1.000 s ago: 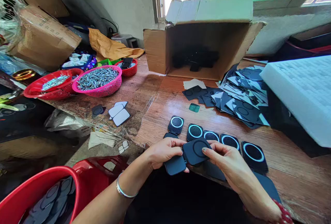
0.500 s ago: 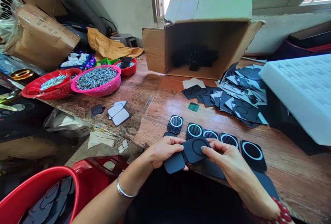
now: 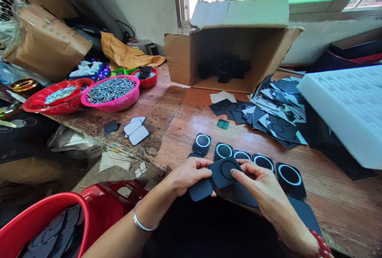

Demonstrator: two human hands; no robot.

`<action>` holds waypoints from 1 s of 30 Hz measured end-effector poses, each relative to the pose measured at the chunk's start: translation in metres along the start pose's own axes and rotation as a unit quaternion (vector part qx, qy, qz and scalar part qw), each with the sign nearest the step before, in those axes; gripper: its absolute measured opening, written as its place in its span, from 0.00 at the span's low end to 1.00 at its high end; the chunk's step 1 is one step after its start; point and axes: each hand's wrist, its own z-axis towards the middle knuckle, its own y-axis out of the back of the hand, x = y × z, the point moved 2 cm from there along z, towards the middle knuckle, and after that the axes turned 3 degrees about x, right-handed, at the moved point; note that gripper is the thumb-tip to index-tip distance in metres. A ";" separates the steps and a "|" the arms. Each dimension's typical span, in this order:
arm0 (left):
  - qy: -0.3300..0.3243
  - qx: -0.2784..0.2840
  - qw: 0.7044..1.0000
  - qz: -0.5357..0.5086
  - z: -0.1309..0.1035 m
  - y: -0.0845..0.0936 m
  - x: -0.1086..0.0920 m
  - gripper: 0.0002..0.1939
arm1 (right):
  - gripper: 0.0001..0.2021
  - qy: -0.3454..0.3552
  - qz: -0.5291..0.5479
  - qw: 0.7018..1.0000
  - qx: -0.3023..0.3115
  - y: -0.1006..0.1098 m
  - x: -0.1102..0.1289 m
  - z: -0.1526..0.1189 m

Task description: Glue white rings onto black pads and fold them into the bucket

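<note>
Between my hands is a black folding wireless charger (image 3: 220, 178), its square panels joined at a hinge. A dark ring marks the upper panel; whether a separate ringed sheet lies on it, I cannot tell. My left hand (image 3: 191, 174) is closed around the hinge side, thumb on top, with a plain lower panel (image 3: 200, 190) below it. My right hand (image 3: 258, 180) pinches the ringed panel's right edge between thumb and fingers. Just beyond my hands, stacked black panels with white rings (image 3: 223, 152) stand in a row, and another stack (image 3: 289, 175) sits to the right.
Dark ringed sheets (image 3: 279, 125) lie heaped near an open cardboard box (image 3: 179, 57). White foam (image 3: 343, 107) stands at right. Baskets of metal parts (image 3: 110, 93) are at left, near white-faced pieces (image 3: 139, 134). A red bucket (image 3: 85, 214) with dark pieces is at lower left.
My right hand has shifted slightly left, and the ringed panel has turned a little. My left hand keeps its hold. The whole view has moved slightly.
</note>
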 end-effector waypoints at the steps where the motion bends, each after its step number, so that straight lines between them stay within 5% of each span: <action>1: -0.002 -0.003 1.000 0.001 0.000 -0.001 0.000 0.21 | 0.18 0.009 -0.012 1.000 -0.010 0.000 0.001 0.000; 30: -0.049 -0.049 0.995 0.076 -0.011 -0.008 0.001 0.20 | 0.14 0.129 -0.223 0.963 -0.074 -0.006 -0.001 -0.016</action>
